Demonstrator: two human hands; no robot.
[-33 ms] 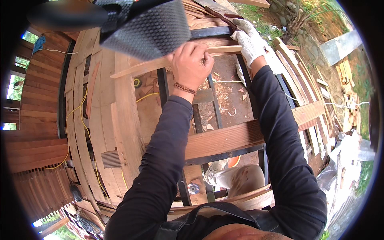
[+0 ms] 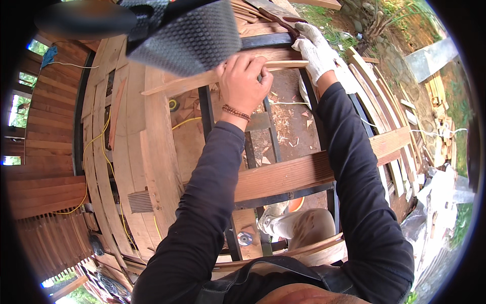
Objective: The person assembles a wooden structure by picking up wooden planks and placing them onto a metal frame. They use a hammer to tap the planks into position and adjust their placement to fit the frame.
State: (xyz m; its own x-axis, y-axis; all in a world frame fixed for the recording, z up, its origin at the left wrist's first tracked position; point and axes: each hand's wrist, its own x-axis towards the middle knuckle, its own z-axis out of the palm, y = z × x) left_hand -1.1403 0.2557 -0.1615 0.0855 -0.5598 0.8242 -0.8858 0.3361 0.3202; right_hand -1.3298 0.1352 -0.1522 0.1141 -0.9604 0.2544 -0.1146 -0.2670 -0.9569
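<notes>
My bare left hand point(image 2: 244, 83), with a brown bead bracelet at the wrist, is closed round a thin pale wooden strip point(image 2: 190, 83). The strip runs crosswise over the gap in the frame, its right end near my right hand. My right hand point(image 2: 316, 53), in a white knit glove, is farther off to the right. Its fingers are bent round a dark reddish-brown curved piece point(image 2: 283, 24), which looks like a tool handle; the far part is partly hidden. Just beyond the strip lies a dark metal bar point(image 2: 268, 40).
A brown plank point(image 2: 283, 175) crosses the dark metal frame beneath my forearms. Boards point(image 2: 124, 167) with a yellow cord point(image 2: 110, 172) cover the left. More boards point(image 2: 377, 91) lie at right. A blurred black textured object point(image 2: 187, 40) blocks the upper left. A cutting disc point(image 2: 245, 238) lies below.
My left hand and the wooden strip have shifted very slightly to the right. My right hand has stayed nearly in place.
</notes>
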